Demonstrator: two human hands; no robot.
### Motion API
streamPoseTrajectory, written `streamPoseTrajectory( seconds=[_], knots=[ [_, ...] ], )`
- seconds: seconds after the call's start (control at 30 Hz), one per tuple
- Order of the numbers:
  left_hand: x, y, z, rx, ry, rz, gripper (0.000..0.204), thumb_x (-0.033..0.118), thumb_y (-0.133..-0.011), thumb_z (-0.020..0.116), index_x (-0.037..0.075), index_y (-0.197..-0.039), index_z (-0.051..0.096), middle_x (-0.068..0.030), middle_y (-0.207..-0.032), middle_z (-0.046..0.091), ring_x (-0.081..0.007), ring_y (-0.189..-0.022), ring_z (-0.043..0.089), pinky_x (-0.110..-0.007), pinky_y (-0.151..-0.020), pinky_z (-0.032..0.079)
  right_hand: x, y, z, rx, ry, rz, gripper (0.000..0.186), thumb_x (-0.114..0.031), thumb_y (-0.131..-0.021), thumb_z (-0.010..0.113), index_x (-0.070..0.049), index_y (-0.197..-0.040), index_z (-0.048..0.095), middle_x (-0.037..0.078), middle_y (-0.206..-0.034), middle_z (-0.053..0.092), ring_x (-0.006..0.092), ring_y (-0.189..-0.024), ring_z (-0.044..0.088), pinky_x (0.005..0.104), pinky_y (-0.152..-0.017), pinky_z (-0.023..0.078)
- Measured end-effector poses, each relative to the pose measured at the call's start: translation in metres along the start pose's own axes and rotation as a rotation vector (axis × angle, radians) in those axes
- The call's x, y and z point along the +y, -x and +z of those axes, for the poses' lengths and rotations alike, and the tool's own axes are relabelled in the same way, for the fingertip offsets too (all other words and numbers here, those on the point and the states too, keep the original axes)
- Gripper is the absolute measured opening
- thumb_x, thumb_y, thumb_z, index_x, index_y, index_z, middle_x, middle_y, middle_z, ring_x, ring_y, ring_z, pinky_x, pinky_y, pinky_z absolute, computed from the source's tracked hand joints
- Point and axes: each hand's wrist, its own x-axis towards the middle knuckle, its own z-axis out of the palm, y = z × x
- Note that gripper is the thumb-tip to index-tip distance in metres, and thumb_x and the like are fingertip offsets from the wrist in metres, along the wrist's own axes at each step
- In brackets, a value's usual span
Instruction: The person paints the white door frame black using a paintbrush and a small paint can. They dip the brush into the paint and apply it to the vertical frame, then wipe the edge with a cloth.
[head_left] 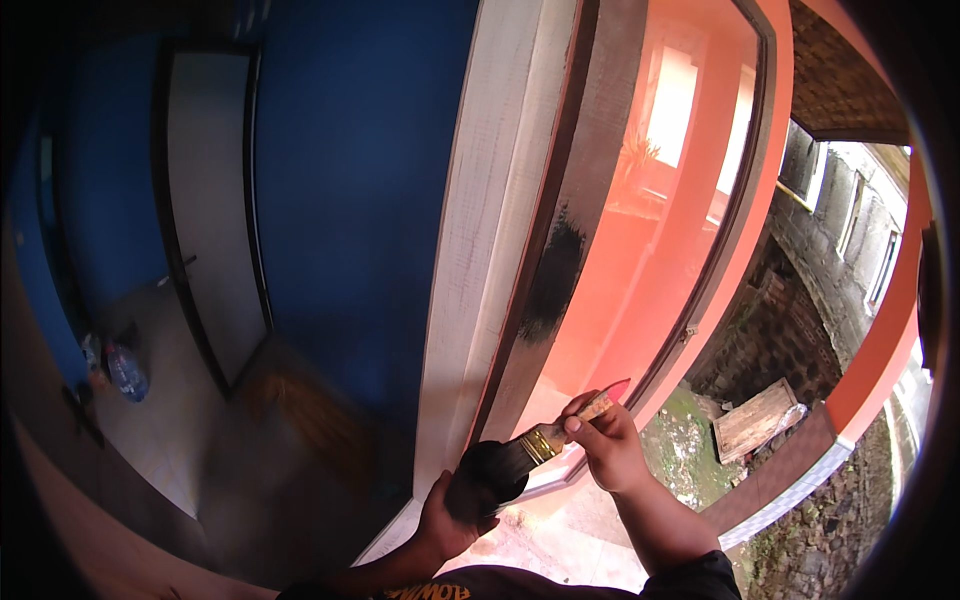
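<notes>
Head view: right hand (pixel 607 447) pinches paintbrush (pixel 520 458) beside window frame (pixel 548 260).

Deep blue wall (pixel 340 180) left, white door (pixel 205 190) in dark frame. Grey floor (pixel 170 400), plastic bottle (pixel 127 372) near door. Orange walls (pixel 690 220) right, sunlit window (pixel 672 105). Rough stone wall (pixel 850 230) outside, wooden board (pixel 755 420) on ground.

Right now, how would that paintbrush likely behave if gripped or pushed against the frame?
The paintbrush probably feels light: the right hand holds its handle with fingertips alone. Its dark bristles look soft, so they'd likely splay. Wet paint might make it slippery.
</notes>
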Motion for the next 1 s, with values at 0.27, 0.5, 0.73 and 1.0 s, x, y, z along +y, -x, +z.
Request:
streamPoseTrajectory(
  seconds=[0.27, 0.5, 0.73, 1.0],
  knots=[
    [0.012, -0.014, -0.016, -0.315, 0.160, -0.011, 0.065, 0.068, -0.098, 0.041, 0.020, -0.139, 0.055, -0.0080, -0.134, 0.062, -0.0290, -0.118, 0.061, -0.052, -0.086, 0.057, 0.016, -0.005, 0.001, 0.045, -0.228, -0.005, 0.012, -0.009, -0.098, 0.065, 0.000, -0.104, 0.060, 0.006, -0.094, 0.066, 0.0156, -0.088, 0.063, 0.0339, -0.084, 0.051],
    [0.027, -0.009, -0.003, -0.496, 0.229, -0.011, 0.078, 0.072, -0.095, 0.042, 0.015, -0.147, 0.049, -0.0159, -0.140, 0.058, -0.0350, -0.125, 0.060, -0.050, -0.087, 0.059, 0.022, -0.013, 0.008, 0.055, -0.286, -0.056, 0.012, -0.009, -0.099, 0.064, 0.000, -0.105, 0.061, 0.006, -0.095, 0.067, 0.0150, -0.088, 0.063, 0.0336, -0.084, 0.051],
    [0.029, -0.005, 0.010, -0.453, 0.253, 0.015, 0.082, 0.074, -0.094, 0.042, 0.012, -0.149, 0.047, -0.0188, -0.140, 0.058, -0.0378, -0.124, 0.060, -0.050, -0.086, 0.060, 0.022, -0.020, 0.010, 0.034, -0.248, -0.081, 0.012, -0.010, -0.099, 0.064, 0.000, -0.104, 0.061, 0.005, -0.093, 0.065, 0.0133, -0.088, 0.062, 0.0322, -0.084, 0.050],
    [0.033, -0.007, 0.026, -0.444, 0.219, 0.055, 0.081, 0.074, -0.094, 0.042, 0.015, -0.149, 0.046, -0.0159, -0.141, 0.058, -0.0370, -0.125, 0.060, -0.050, -0.086, 0.059, -0.002, -0.037, 0.005, 0.060, -0.341, -0.242, 0.013, -0.012, -0.098, 0.066, -0.002, -0.104, 0.061, 0.004, -0.094, 0.064, 0.0133, -0.089, 0.060, 0.0331, -0.084, 0.048]
  ],
)
